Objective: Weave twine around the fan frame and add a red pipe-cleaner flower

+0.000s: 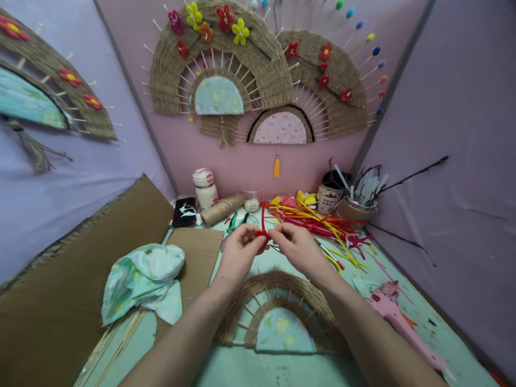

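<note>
Pinched between thumb and fingers of my left hand (241, 251) is a red pipe cleaner (263, 217), bunched into a small loop at the fingertips. One end of it stands straight up. My right hand (297, 246) is closed too, its fingertips at the bunched part, which they partly hide. Below both hands lies a fan-shaped piece of woven twine (278, 279) on thin sticks, with a half-round floral cloth centre (284, 330). My forearms cover parts of its sides.
Loose coloured pipe cleaners (318, 220) lie behind my right hand. A pink glue gun (407, 328) rests at the right. To the left are crumpled cloth (141, 279), cardboard (199, 252) and thin sticks (116, 344). A twine roll (222, 208) and green-handled pliers (237, 220) sit behind.
</note>
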{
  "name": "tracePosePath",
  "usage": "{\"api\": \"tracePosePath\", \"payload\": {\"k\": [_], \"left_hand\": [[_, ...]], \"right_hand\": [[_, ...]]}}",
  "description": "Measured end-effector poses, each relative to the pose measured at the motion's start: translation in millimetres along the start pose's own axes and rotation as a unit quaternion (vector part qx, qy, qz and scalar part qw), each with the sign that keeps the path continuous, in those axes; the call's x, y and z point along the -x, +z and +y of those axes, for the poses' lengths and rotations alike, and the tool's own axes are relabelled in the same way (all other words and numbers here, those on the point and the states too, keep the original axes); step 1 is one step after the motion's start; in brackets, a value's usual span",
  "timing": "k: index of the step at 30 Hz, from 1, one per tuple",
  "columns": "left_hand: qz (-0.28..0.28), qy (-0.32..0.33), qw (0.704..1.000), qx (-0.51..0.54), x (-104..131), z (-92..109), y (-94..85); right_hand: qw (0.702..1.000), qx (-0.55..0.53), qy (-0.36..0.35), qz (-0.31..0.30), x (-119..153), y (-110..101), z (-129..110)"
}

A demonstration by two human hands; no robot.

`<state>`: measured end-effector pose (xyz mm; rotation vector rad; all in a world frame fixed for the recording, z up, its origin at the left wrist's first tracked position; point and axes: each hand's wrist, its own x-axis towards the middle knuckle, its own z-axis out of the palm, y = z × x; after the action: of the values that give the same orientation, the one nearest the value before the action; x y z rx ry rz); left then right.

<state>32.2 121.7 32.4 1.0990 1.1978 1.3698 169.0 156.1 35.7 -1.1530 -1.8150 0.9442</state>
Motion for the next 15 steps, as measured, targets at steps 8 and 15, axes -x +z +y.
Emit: {"api": "tracePosePath", "payload": {"k": [8,15], "left_hand": [[-0.056,0.072,0.993,-0.074,0.9,-6.3,1.1],[-0.094,0.101,0.987,-0.085,3.2,-4.7,1.5]], "right_hand": [[0.989,-0.142,0.038,-0.007,-4.8,-7.0,-0.4],[0.955,-0.273,0.108,-0.054,-6.2,-7.3,2.8]]}}
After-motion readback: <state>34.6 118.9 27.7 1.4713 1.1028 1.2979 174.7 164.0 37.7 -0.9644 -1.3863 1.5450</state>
